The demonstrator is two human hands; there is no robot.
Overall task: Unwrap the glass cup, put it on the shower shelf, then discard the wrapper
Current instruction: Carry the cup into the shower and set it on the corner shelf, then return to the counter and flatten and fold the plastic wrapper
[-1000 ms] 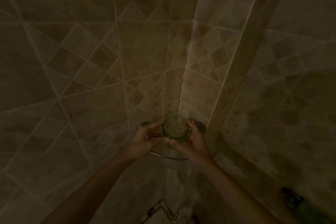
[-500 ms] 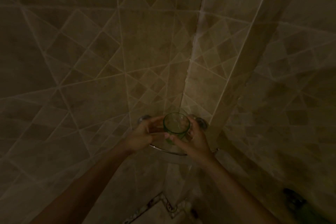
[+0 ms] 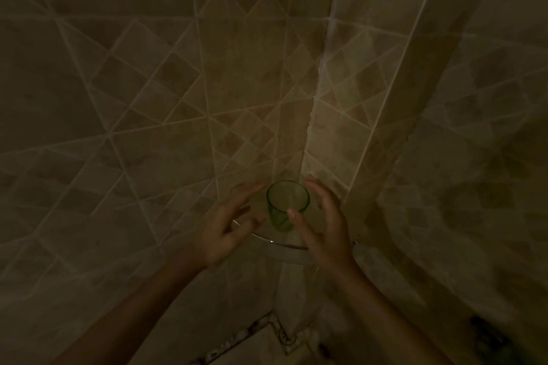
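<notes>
A green glass cup (image 3: 287, 204) stands upright on the corner shower shelf (image 3: 292, 245), a clear shelf with a metal front rail, where the two tiled walls meet. My left hand (image 3: 229, 228) hovers just left of the cup with its fingers spread and holds nothing. My right hand (image 3: 321, 224) is just right of the cup, fingers straight and apart; its thumb tip lies in front of the cup's lower side. No wrapper is in view.
Beige tiled walls (image 3: 154, 115) close in on both sides of the corner. The shower floor with a dark drain (image 3: 284, 335) lies below the shelf. A dark object (image 3: 492, 338) sits low at the right edge.
Both hands held the cup over the shelf before. Now the cup stands on the shelf and both hands have let go and drawn slightly apart.
</notes>
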